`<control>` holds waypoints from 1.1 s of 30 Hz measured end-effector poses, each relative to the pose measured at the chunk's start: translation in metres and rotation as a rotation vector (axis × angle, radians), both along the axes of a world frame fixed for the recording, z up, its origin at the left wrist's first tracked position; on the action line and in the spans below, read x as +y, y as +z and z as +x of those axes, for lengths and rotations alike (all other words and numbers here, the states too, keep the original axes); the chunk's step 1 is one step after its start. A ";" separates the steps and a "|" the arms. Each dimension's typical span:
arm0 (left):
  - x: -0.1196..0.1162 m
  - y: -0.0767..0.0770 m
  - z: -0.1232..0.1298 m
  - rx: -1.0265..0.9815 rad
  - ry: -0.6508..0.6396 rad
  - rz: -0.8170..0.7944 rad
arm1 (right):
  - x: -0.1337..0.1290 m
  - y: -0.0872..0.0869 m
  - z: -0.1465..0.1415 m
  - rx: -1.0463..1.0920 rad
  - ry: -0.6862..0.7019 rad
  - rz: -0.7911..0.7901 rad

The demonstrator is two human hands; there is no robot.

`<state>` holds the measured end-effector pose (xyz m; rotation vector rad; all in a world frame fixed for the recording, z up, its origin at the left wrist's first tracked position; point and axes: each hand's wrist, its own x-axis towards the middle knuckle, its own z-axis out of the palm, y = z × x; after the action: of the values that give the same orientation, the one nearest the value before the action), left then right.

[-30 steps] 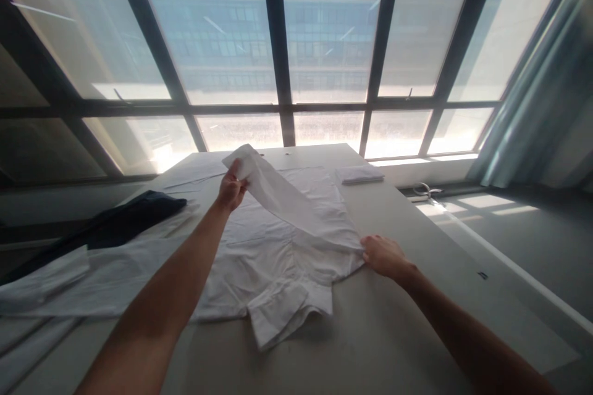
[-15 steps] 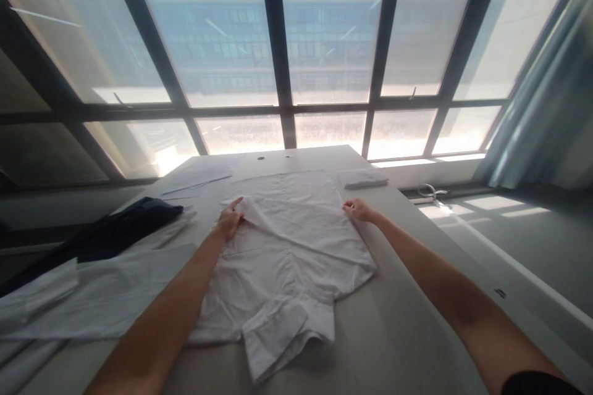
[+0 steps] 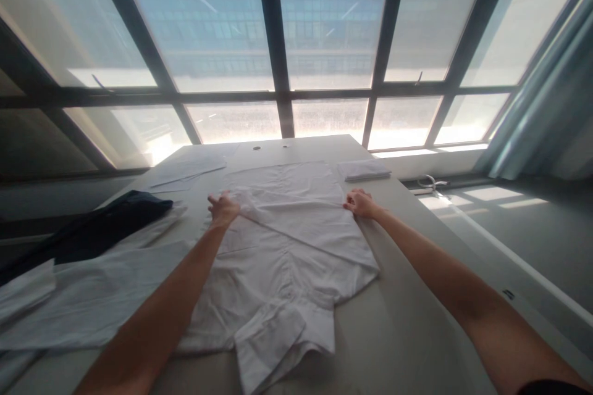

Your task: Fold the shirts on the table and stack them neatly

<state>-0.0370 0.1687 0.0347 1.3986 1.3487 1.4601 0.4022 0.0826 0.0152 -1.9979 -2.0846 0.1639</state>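
Note:
A white shirt (image 3: pixel 282 253) lies spread on the grey table (image 3: pixel 398 321), collar end towards me. One sleeve is folded across its body. My left hand (image 3: pixel 223 208) rests flat on the shirt's left edge, fingers spread, by the cuff of that sleeve. My right hand (image 3: pixel 359 202) presses on the shirt's right edge, at about the same distance from me. Neither hand lifts any cloth.
A folded white cloth (image 3: pixel 364 170) lies at the far right corner of the table. To the left lie a dark navy garment (image 3: pixel 111 222) and more white garments (image 3: pixel 92 296). Tall windows (image 3: pixel 278 43) stand behind the table; a curtain (image 3: pixel 546 105) hangs at right.
A second ago my left hand held the sleeve up in the air while the right held its shoulder end. The sleeve now lies flat across the shirt and both hands press its edges.

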 end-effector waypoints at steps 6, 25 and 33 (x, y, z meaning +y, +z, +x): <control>-0.030 0.000 0.091 0.420 -0.259 0.143 | -0.038 0.001 -0.047 -0.001 -0.092 0.166; -0.067 -0.028 0.163 1.296 -0.704 0.162 | -0.074 -0.041 -0.002 0.212 -0.172 0.097; -0.154 -0.016 0.221 1.024 -1.201 0.715 | -0.020 -0.032 0.002 0.243 -0.027 0.210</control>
<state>0.1839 0.0149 0.0188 2.8866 0.0926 0.2969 0.4039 0.0622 -0.0168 -1.7857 -1.8417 0.1663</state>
